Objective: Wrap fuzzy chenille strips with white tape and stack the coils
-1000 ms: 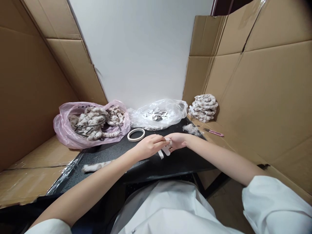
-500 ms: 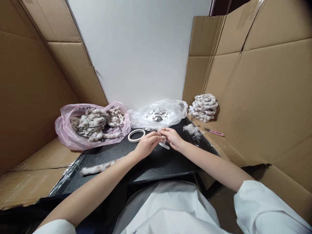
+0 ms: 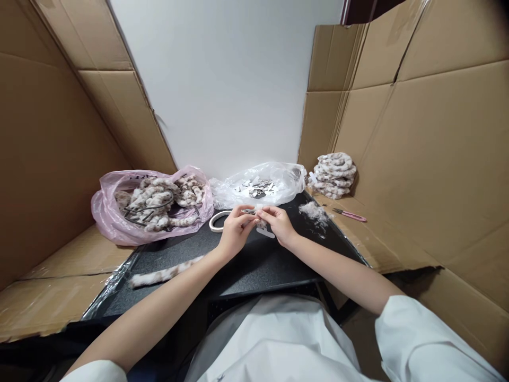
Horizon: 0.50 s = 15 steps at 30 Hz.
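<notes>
Over the black table [image 3: 254, 270], my left hand [image 3: 237, 231] and my right hand [image 3: 279, 225] meet, fingertips pinched together. Between them is a small furry piece, mostly covered by the fingers, with a white plastic tab [image 3: 265, 232] hanging below. Just left of my left hand lies a roll of white tape [image 3: 214, 225], partly hidden by it. A fluffy white-and-brown strip [image 3: 165, 273] rests on the table beside my left forearm, which covers its right end.
A pink bag [image 3: 105, 212] of furry strips stands at the left. Behind the hands lies a clear bag [image 3: 228, 197] with small metal pieces. To the right are fluff [image 3: 314, 211], pink snips [image 3: 352, 215] and stacked furry coils [image 3: 336, 175]. Cardboard walls [image 3: 449, 159] flank the table.
Both hands have shifted slightly left, and the left fingers have risen and bent differently around the piece. The white tab has moved slightly up and left. More of the tape roll is covered.
</notes>
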Motion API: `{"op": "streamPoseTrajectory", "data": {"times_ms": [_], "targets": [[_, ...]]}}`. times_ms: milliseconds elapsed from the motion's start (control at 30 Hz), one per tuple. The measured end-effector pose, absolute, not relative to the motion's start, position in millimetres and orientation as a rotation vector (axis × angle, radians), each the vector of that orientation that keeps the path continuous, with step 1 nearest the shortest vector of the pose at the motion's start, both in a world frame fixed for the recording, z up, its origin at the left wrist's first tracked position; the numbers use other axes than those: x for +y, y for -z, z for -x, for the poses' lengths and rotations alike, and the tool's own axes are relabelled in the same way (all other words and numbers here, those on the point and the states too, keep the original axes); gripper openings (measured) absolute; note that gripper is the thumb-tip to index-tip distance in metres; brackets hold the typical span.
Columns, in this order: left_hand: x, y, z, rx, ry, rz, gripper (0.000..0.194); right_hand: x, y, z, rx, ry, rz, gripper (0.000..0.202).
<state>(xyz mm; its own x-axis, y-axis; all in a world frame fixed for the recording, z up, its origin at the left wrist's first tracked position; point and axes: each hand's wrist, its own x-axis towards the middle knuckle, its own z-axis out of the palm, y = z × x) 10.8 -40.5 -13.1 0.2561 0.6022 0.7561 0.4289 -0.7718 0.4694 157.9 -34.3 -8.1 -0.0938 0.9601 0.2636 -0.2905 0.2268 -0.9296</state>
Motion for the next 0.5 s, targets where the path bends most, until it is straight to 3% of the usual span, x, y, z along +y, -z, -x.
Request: {"op": "streamPoseTrajectory", "data": {"times_ms": [233, 500], "targets": [[-39.2, 10.3, -8.6, 0.936, -1.382, -2.295, 0.015, -35.2, 14.5, -162.5, -1.332, -0.971, 0.772, 0.028], [-41.6, 9.3, -9.3, 0.947, -1.404, -2.206, 0.015, -38.7, 17.0, -160.0, -1.164, -1.173, 0.723, 0.028]]}}
